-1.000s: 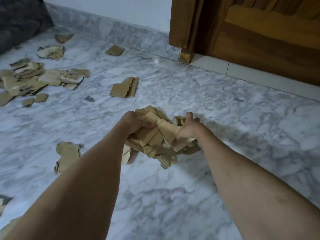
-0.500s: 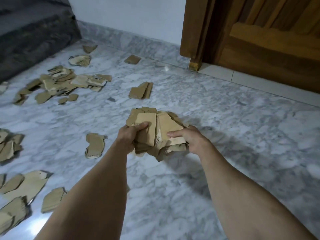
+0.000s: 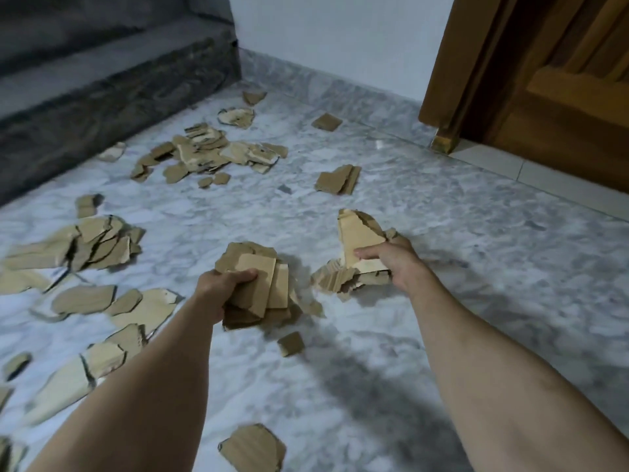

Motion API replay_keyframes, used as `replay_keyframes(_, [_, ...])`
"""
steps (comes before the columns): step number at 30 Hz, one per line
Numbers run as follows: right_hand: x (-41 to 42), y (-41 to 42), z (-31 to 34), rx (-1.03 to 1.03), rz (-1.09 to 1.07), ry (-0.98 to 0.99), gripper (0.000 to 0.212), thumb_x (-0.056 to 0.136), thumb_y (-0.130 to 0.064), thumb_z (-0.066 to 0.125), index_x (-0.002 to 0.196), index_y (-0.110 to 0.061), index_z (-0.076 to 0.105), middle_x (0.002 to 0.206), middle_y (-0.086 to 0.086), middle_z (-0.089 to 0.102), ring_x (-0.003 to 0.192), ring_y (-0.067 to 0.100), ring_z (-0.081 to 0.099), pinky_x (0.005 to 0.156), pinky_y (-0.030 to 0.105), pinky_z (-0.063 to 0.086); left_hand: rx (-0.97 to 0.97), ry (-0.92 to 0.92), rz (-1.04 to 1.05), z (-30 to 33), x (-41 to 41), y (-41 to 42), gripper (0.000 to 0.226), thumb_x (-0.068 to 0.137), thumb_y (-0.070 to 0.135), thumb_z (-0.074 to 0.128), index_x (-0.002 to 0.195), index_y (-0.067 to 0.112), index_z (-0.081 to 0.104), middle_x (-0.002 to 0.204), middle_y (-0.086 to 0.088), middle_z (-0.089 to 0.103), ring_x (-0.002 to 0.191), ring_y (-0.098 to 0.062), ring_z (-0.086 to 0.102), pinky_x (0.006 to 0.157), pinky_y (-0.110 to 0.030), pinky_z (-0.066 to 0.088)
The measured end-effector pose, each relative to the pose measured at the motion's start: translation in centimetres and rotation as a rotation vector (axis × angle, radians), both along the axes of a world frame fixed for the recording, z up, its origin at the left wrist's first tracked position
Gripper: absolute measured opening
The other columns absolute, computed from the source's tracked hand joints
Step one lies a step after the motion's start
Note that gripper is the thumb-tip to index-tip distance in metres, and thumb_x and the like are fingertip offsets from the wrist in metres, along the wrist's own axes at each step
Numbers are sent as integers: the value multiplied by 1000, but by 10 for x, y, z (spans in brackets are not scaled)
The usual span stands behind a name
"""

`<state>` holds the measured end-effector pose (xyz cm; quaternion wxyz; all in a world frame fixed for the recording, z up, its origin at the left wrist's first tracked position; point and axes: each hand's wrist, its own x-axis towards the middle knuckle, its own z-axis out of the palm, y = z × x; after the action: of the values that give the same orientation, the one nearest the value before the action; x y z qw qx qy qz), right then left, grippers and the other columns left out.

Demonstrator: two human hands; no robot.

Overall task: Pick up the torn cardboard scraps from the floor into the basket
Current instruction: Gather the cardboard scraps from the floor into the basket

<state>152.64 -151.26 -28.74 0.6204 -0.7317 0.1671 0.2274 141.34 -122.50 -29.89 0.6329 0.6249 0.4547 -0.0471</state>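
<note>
My left hand [image 3: 224, 287] grips a stack of brown torn cardboard scraps [image 3: 262, 284] above the marble floor. My right hand [image 3: 391, 264] holds a second bunch of cardboard scraps [image 3: 357, 243], one pale piece sticking upward. A small scrap [image 3: 290, 343] and another piece [image 3: 252, 449] lie on the floor below my hands. More scraps lie in heaps at the left [image 3: 92, 245] and far left-centre [image 3: 211, 153]. A folded piece [image 3: 338, 179] sits ahead. No basket is in view.
A dark grey stone step [image 3: 102, 83] rises at the back left. A wooden door and frame [image 3: 531, 69] stand at the back right, beside a white wall [image 3: 333, 35]. Bare marble floor [image 3: 476, 267] spreads to the right.
The single bundle held between both hands has split into two bunches, one per hand, and the hands have moved apart. A small scrap now lies below. The view has shifted left.
</note>
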Motion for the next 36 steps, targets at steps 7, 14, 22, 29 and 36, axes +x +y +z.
replay_keyframes(7, [-21, 74, -49, -476, 463, -129, 81, 64, -16, 92, 127, -12, 41, 130, 6, 36, 123, 28, 44, 100, 40, 49, 166, 139, -57, -13, -27, 44, 53, 69, 25, 92, 107, -1, 69, 104, -20, 70, 89, -35, 67, 73, -41, 58])
replay_keyframes(14, [-23, 98, -34, -785, 636, -131, 68, 73, -16, 84, 122, -16, 37, 127, 9, 58, 118, 35, 56, 90, 41, 47, 372, 496, -122, -92, -48, 68, 130, 9, 93, 72, 116, 19, 59, 134, -15, 43, 119, -40, 50, 96, -54, 51])
replay_keyframes(22, [-44, 97, -32, -778, 488, -167, 62, 80, -11, 74, 128, -18, 35, 125, 13, 56, 109, 37, 59, 70, 34, 43, 155, 194, 64, -47, -61, 24, 102, 44, 53, 95, 124, 3, 58, 117, -17, 67, 102, -38, 65, 85, -52, 60])
replay_keyframes(29, [-53, 91, -11, -651, 500, -115, 71, 84, -12, 74, 142, -15, 34, 138, 14, 53, 123, 36, 53, 89, 38, 48, -7, 50, -61, -14, -84, 23, 47, 75, 23, 89, 113, 3, 70, 111, -18, 73, 95, -33, 70, 79, -41, 60])
replay_keyframes(36, [-75, 90, 39, -315, 454, -30, 62, 69, -3, 86, 121, -8, 52, 117, 7, 63, 110, 26, 60, 97, 43, 52, 100, -31, -175, 103, -85, 74, 26, 81, 20, 83, 101, 13, 70, 95, -8, 72, 89, -27, 70, 61, -31, 60])
